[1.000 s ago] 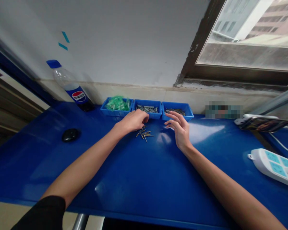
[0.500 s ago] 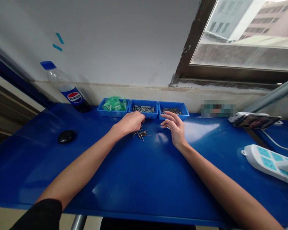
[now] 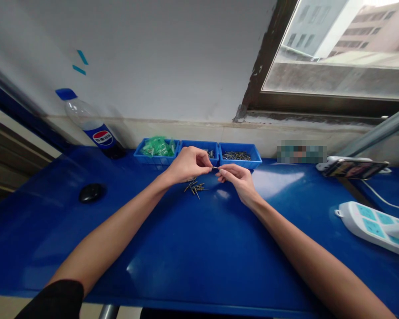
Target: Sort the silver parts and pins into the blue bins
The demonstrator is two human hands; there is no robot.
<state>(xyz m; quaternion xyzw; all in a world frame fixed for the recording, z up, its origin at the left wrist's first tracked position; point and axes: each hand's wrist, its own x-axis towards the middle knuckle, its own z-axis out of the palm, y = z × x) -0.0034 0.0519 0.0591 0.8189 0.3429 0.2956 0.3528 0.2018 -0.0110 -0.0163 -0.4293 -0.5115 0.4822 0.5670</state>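
Note:
My left hand [image 3: 193, 165] and my right hand [image 3: 236, 179] meet above the blue table, fingertips pinched on a small thin metal pin [image 3: 215, 168] between them. Most of the pin is covered by the fingers, so its exact kind cannot be made out. Below my left hand lies a loose pile of thin pins [image 3: 196, 188] with gold-coloured parts. Behind the hands stand three blue bins: the left bin [image 3: 154, 159] with a green plastic bag [image 3: 158, 147], the middle bin [image 3: 199, 144], partly hidden by my left hand, and the right bin [image 3: 242, 164] with many thin metal pins [image 3: 236, 155].
A cola bottle [image 3: 101, 135] stands against the wall at the left, and a black mouse [image 3: 91, 193] lies in front of it. To the right are a propped phone [image 3: 355, 169] and a white power strip [image 3: 375, 223]. A window [image 3: 335, 75] is above.
My left hand has risen from the pile and moved right. My right hand, open and spread before, has closed in a pinch and come to meet it at the pin.

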